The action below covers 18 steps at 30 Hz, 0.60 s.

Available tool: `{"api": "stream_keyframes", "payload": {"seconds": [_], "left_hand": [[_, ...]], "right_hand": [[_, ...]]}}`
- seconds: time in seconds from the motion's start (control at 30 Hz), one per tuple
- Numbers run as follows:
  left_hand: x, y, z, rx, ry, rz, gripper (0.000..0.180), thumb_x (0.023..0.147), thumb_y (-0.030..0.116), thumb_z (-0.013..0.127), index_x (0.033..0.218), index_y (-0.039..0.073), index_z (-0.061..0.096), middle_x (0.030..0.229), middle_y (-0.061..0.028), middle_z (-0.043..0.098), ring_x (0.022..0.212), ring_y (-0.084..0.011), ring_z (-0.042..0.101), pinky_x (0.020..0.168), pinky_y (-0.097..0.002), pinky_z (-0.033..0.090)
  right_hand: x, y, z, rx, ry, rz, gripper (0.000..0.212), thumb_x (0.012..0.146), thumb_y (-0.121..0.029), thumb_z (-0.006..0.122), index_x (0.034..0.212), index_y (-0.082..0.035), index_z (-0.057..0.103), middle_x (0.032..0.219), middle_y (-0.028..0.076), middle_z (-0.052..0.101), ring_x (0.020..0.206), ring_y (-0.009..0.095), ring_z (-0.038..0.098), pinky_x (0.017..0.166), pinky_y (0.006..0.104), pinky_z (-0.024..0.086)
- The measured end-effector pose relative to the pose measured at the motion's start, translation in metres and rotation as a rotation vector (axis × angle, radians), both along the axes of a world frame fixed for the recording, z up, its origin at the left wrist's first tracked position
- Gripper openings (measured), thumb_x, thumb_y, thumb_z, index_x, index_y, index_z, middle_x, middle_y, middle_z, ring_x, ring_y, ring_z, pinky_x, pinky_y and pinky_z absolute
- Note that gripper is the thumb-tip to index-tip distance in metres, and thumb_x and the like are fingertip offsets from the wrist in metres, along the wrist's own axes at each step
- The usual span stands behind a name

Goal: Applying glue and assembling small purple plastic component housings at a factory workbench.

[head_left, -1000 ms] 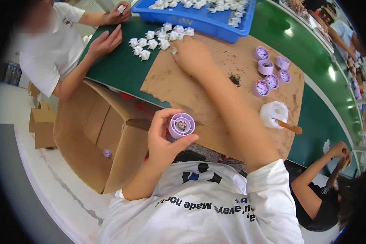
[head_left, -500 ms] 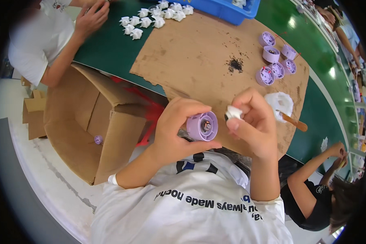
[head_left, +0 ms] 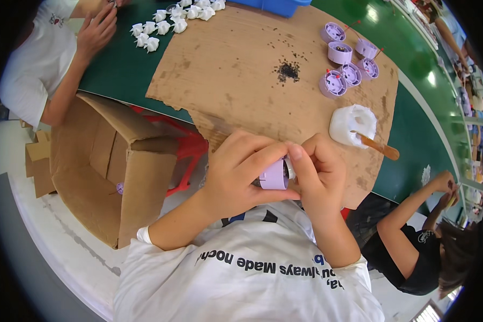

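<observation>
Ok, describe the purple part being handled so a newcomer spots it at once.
Find the brown cardboard sheet on the green table, then the left hand and right hand meeting by its near edge. Between them is a short purple cylinder. Unlike the six purple parts clustered on the cardboard, it is held.

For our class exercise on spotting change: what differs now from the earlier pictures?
The right hand took a white piece from the far cluster back to the purple housing, which the left hand still holds, open side turned rightward. The other purple housings and white tub stayed put.
</observation>
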State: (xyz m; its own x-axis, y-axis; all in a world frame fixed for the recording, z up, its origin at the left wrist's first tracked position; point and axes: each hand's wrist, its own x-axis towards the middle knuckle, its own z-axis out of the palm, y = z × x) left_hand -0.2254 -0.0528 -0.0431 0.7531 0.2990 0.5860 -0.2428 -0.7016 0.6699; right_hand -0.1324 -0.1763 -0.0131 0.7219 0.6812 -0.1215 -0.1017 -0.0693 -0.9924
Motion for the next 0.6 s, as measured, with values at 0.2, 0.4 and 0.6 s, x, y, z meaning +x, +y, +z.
{"api": "stream_keyframes", "payload": {"seconds": [0.2,0.4,0.6], "left_hand": [[0.0,0.004,0.003,-0.09,0.051,0.011,0.065,0.053,0.032,0.085,0.109,0.006,0.063,0.092,-0.0066,0.064,0.074,-0.0227,0.06,0.063,-0.0312,0.049],[0.0,0.002,0.004,-0.08,0.053,-0.085,0.067,0.054,0.034,0.085,0.109,0.002,0.063,0.094,-0.0094,0.064,0.077,-0.0238,0.061,0.065,-0.0324,0.05],[0.002,-0.001,0.007,-0.06,0.004,-0.149,0.068,0.053,0.035,0.085,0.107,0.0,0.062,0.088,-0.0112,0.066,0.071,-0.025,0.062,0.061,-0.0322,0.051]], "right_hand": [[0.005,-0.008,0.005,-0.011,-0.049,0.071,0.01,0.085,-0.005,0.065,0.082,-0.001,0.056,0.07,0.0,0.052,0.063,0.005,0.045,0.053,0.0206,0.036],[0.019,-0.022,0.013,0.042,-0.218,0.232,0.022,0.073,0.003,0.068,0.094,0.001,0.061,0.082,0.007,0.059,0.07,0.016,0.054,0.062,0.0262,0.045],[0.014,-0.034,0.016,0.012,-0.39,0.235,0.026,0.07,0.004,0.071,0.094,0.001,0.061,0.085,0.011,0.062,0.069,0.02,0.058,0.059,0.0273,0.048]]}}
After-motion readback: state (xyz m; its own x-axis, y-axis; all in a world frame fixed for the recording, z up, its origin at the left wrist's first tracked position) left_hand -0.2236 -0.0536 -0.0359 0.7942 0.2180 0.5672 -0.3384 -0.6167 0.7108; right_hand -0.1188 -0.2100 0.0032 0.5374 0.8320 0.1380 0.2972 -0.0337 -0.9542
